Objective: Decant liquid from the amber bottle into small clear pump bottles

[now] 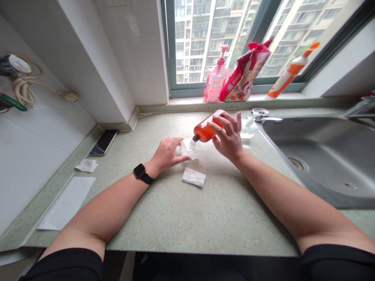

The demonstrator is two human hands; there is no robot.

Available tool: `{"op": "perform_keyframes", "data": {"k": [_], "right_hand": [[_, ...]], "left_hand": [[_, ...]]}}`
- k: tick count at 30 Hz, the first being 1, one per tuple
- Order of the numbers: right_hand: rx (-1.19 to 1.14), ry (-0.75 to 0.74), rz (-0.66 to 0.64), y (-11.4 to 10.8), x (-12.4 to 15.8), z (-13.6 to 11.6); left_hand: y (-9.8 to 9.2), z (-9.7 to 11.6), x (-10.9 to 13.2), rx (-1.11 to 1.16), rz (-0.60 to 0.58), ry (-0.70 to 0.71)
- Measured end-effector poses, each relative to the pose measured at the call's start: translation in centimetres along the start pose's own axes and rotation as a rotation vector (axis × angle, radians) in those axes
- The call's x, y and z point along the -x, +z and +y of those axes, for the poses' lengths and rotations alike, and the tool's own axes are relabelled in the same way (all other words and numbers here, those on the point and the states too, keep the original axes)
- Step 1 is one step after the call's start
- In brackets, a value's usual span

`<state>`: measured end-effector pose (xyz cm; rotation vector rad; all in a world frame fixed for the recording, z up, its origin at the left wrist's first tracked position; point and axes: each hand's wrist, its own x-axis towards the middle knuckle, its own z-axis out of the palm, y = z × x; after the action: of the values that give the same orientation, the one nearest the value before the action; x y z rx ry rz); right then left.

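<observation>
My right hand [230,134] is wrapped round an amber bottle [206,128] of orange-red colour, held tilted with its dark neck pointing down to the left. Right under that neck is a small clear plastic container [190,150]. Thumb and fingers of my left hand [168,154] are curved round the container's left side, gripping it. Whether liquid is flowing from the bottle is hard to make out. A folded white tissue [193,177] lies on the counter just in front of the container.
On the speckled counter [205,222] a phone [103,142], a crumpled tissue [87,165] and a white sheet [66,203] lie at left. To the right is a steel sink [325,156]. A pink pump bottle [216,80], a red bag [247,72] and an orange-white bottle [288,76] stand on the windowsill.
</observation>
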<state>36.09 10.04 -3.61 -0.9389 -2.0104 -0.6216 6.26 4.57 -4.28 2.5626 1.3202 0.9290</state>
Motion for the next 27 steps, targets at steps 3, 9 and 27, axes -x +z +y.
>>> {"op": "perform_keyframes", "data": {"k": [3, 9, 27], "right_hand": [[0.019, -0.018, 0.028, -0.04, -0.08, -0.13], [0.021, -0.038, 0.066, -0.06, -0.19, -0.21], [0.000, -0.016, 0.032, -0.06, -0.11, 0.12]], "left_hand": [[0.03, -0.01, 0.03, 0.001, 0.002, 0.008], [0.11, -0.05, 0.04, -0.006, -0.003, 0.003], [0.26, -0.19, 0.04, 0.007, 0.004, 0.035]]}}
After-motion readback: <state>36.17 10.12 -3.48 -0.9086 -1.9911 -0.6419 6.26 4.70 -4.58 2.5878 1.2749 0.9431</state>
